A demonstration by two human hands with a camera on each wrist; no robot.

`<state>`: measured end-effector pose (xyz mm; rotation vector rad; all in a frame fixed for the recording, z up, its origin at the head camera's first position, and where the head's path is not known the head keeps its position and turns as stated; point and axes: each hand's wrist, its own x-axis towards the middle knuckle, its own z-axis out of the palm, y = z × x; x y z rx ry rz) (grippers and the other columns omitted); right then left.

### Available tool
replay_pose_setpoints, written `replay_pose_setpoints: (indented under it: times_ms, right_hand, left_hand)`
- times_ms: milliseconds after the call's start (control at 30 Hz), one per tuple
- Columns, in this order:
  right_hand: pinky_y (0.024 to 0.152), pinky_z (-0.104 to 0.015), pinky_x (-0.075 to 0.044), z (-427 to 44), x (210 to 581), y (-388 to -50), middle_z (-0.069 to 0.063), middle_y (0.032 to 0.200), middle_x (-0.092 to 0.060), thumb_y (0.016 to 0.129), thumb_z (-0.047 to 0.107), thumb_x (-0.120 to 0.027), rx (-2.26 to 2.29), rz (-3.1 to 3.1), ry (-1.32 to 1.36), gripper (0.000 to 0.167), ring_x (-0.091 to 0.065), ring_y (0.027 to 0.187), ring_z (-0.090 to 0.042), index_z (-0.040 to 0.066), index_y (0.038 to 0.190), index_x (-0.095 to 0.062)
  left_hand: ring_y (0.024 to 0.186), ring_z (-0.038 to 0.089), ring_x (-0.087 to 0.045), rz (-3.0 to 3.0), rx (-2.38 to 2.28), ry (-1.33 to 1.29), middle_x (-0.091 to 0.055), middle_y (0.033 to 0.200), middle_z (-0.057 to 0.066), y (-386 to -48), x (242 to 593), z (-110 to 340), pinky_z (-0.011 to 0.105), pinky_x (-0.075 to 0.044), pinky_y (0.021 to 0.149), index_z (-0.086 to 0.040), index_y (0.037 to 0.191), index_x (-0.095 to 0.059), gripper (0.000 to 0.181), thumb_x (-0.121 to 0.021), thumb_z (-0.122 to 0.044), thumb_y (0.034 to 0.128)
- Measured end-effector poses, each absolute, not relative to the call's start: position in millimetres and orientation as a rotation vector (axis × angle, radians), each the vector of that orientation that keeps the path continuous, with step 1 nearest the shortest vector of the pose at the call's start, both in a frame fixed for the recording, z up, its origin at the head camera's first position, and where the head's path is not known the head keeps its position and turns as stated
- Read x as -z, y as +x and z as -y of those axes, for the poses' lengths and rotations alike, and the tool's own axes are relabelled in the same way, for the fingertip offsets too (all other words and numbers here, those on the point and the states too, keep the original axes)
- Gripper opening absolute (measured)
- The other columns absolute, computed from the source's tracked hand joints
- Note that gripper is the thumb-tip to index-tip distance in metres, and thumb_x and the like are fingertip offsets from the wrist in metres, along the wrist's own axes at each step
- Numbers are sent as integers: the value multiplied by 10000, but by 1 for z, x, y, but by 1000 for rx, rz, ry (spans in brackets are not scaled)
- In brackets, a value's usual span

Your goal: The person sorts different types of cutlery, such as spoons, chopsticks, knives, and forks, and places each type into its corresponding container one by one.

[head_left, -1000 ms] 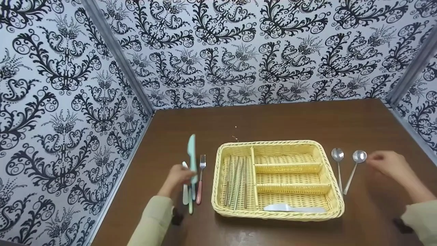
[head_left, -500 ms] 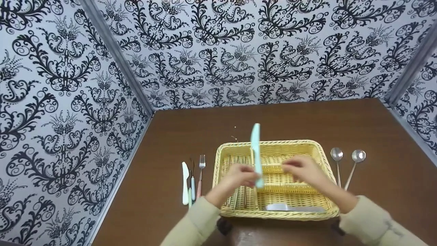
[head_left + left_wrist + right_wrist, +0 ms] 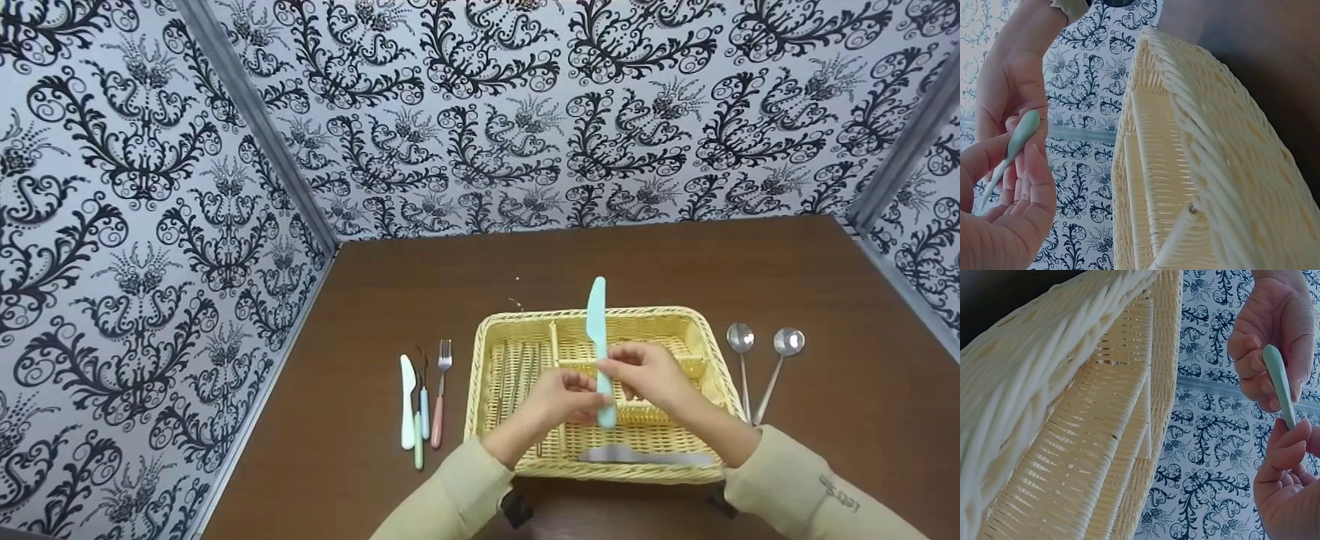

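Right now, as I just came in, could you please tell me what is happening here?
Someone holds a mint-green knife over the wicker basket, the left grip near its handle end, the right grip higher. Another knife lies in the basket's near right compartment. Two spoons lie right of the basket, more cutlery left.

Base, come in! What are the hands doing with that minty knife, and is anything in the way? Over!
Left hand and right hand both pinching mint-green knife. Knife held above wicker basket. Nothing seen blocking; pale knife lies inside.

Left hand and right hand pinching mint-green handle, wicker basket, patterned wall
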<state>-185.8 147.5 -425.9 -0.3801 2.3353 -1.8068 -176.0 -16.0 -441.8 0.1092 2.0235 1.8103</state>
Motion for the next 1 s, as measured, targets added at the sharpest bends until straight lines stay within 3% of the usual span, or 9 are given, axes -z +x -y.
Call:
replay_pose_setpoints:
  times_ms: [100, 200, 267, 433, 600, 733, 900, 1000]
  right_hand:
    - [433, -186, -389, -149, 425, -189, 11, 596, -541, 848, 131, -628, 1764, -2420, -408, 244, -445, 463, -47, -106, 902, -607]
    - [446, -179, -415, -155, 427, -193, -2, 639, -579, 827, 94, -635, 1525, -2684, -654, 128, -455, 493, -29, -34, 832, -631]
    - [410, -165, -369, -162, 431, -195, 28, 600, -547, 807, 71, -625, 1127, -2945, -978, 89, -405, 473, -14, 39, 727, -603]
    - [351, -170, -192, -186, 448, -192, 65, 505, -377, 671, 9, -597, 70, -3138, -1578, 231, -253, 415, -42, 148, 570, -442]
    - [353, -229, -272, -198, 468, -189, 48, 478, -407, 607, -7, -612, -309, -2990, -1652, 226, -316, 403, -84, 142, 530, -461]
    - [353, -254, -282, -198, 482, -189, 52, 461, -389, 591, 23, -649, -415, -2940, -1738, 230, -329, 393, -95, 142, 563, -454]
    - [344, -230, -258, -197, 496, -190, 78, 454, -351, 513, 62, -681, -598, -2882, -1923, 282, -290, 387, -62, 168, 537, -421]
    - [345, -214, -275, -195, 500, -190, 89, 452, -370, 521, 110, -683, -690, -2831, -1975, 274, -300, 392, -50, 188, 494, -423]
  left_hand:
    - [614, 121, -625, -2047, -1797, 159, -640, 743, 26, -178, 441, 20, 313, -552, 655, 23, 885, -636, 138, -680, -71, 795]
    - [694, 185, -645, -2177, -1794, 261, -668, 815, 102, -186, 445, 32, 280, -544, 665, 47, 941, -638, 193, -681, -64, 789]
    - [754, 233, -645, -2328, -1791, 321, -667, 858, 151, -194, 450, 48, 256, -533, 665, 65, 972, -631, 224, -675, -46, 782]
    - [848, 293, -613, -2721, -1762, 289, -637, 926, 223, -213, 461, 103, 309, -516, 710, 93, 1025, -597, 256, -612, 10, 783]
    - [944, 333, -595, -2982, -1590, 53, -622, 1031, 221, -225, 468, 149, 415, -491, 798, 59, 1089, -581, 298, -589, -2, 798]
    - [997, 335, -571, -3007, -1491, -96, -606, 1082, 216, -227, 477, 175, 433, -470, 837, 57, 1129, -559, 334, -562, -4, 800]
    - [940, 323, -579, -3013, -1414, -187, -615, 1030, 210, -228, 490, 196, 423, -479, 792, 68, 1121, -558, 336, -552, -15, 795]
    - [900, 322, -591, -3028, -1382, -223, -620, 1007, 216, -227, 496, 206, 404, -493, 750, 76, 1102, -564, 319, -556, -14, 796]
